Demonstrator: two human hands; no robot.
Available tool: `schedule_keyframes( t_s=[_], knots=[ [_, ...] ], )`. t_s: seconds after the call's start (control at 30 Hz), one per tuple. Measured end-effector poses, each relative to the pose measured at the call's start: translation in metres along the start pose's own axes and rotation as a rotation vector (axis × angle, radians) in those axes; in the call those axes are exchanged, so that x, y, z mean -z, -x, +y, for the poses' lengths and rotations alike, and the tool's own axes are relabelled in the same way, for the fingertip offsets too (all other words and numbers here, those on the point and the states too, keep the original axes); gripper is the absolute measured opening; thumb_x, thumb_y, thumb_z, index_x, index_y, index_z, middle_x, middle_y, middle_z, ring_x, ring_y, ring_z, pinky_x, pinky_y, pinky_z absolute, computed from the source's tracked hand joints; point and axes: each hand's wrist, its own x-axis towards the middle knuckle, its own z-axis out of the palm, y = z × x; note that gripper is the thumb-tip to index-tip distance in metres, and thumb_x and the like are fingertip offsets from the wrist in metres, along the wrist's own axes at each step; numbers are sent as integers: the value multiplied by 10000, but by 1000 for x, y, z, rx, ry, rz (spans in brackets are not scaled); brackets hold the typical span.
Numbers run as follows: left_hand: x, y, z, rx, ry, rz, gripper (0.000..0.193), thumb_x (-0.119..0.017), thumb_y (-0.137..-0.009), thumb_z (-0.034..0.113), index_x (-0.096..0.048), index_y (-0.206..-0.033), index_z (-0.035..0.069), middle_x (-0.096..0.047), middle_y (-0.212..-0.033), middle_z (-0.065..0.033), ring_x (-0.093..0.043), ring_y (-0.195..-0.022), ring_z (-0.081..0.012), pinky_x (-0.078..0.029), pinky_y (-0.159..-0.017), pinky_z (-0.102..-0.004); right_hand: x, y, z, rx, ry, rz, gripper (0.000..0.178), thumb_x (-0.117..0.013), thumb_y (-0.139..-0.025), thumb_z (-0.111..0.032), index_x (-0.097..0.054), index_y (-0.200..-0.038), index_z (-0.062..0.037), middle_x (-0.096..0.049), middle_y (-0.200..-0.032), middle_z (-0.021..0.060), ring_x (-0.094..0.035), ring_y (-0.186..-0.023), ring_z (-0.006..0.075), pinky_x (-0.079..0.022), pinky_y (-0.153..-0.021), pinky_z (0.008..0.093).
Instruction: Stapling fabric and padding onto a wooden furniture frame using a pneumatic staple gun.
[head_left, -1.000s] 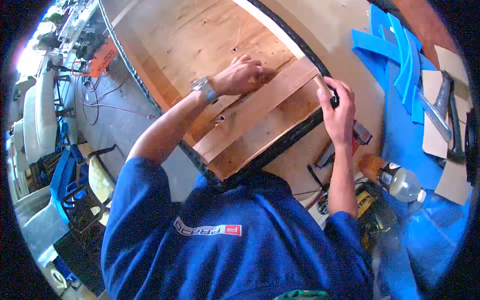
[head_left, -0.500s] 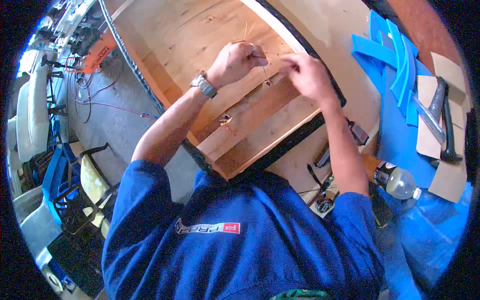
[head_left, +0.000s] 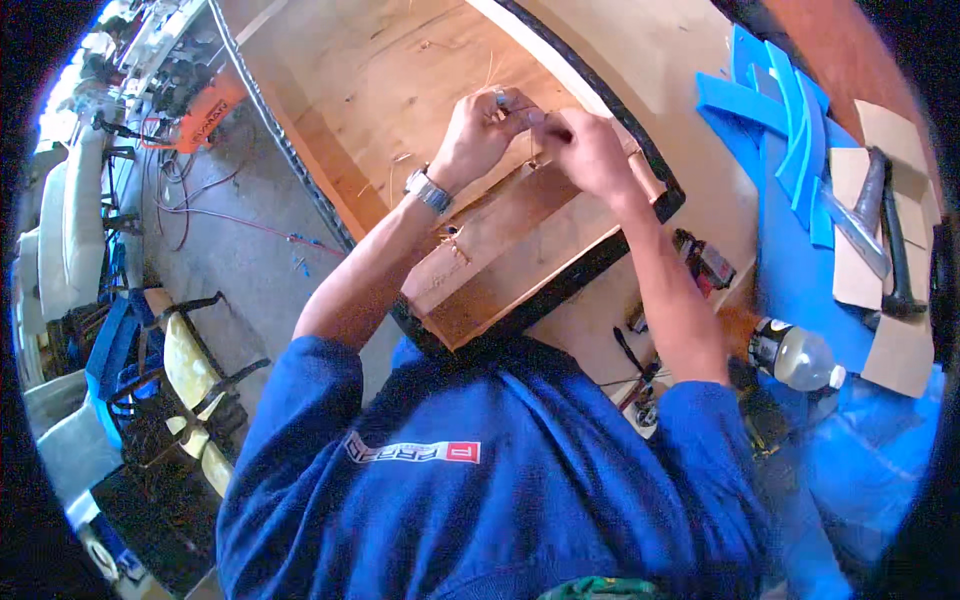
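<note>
Both my hands meet over a wooden frame [head_left: 470, 285] with black edging and a plywood panel inside it. My left hand [head_left: 480, 135], with a metal watch at its wrist, is closed in a pinch on thin tan twine [head_left: 491, 70], whose loose ends stick up above the fingers. Right beside it, my right hand [head_left: 592, 155] is closed too, its fingertips pinching at the twine close to the left fingertips. Below the hands the twine runs down to a wooden crosspiece [head_left: 500, 238]. Another short knot of twine [head_left: 452, 240] sits on the crosspiece, nearer my left forearm.
Blue foam strips [head_left: 790, 130], a hammer [head_left: 860, 215] and cardboard [head_left: 900, 360] lie to the right. A clear plastic bottle [head_left: 805, 360] and a red-and-black tool [head_left: 705, 262] are by my right arm. Chair parts [head_left: 190, 360], an orange machine [head_left: 210, 110] and a hose [head_left: 245, 228] are on the left.
My right hand has moved left to my left hand, and its spread fingers have closed at the twine. My left hand has shifted slightly and still pinches the twine.
</note>
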Motion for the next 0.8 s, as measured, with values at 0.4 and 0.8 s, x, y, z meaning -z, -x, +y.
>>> schedule_keyframes(
  t_s=[0.4,0.8],
  knots=[
    [-25,11,-18,-173,157,29,88,-570,-842,51,-648,-838,9,-609,-774,-26,-509,-672,-115,-405,-633,-222,9,9,2,21,-146,158,156,-667,-803,-150,-659,-869,-8,-633,-720,56,-527,-590,178,-436,-568,289],
    [-46,20,22,387,559,65,240,-484,-912,159,-588,-729,44,-540,-672,-40,-464,-606,-107,-372,-589,-222,40,82,45,106,351,347,386,-698,-746,-230,-619,-1092,-78,-602,-1025,42,-559,-878,220,-427,-778,340]
  ],
)
